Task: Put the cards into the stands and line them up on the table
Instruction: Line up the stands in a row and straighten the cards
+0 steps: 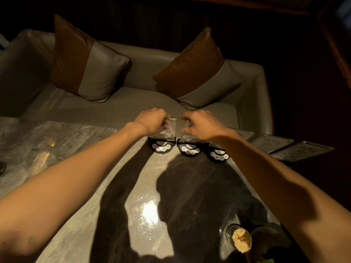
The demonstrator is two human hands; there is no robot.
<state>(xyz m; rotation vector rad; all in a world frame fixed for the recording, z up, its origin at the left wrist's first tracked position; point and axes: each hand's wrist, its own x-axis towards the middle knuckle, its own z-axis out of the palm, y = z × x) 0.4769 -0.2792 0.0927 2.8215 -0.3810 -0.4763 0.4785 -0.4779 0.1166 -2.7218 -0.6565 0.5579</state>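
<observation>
Three black half-round stands with small round buttons sit in a row at the table's far edge: the left stand (161,147), the middle stand (189,149) and the right stand (218,154). My left hand (152,120) grips the top of the clear card (170,130) standing in the left stand. My right hand (201,124) grips the clear card (185,132) standing in the middle stand. My right forearm hides whatever is above the right stand.
Several flat cards (271,143) lie along the table's far right edge. A glass of toothpicks (241,240) stands near right. The glossy marble table (76,177) has a sofa (114,105) with two cushions behind it.
</observation>
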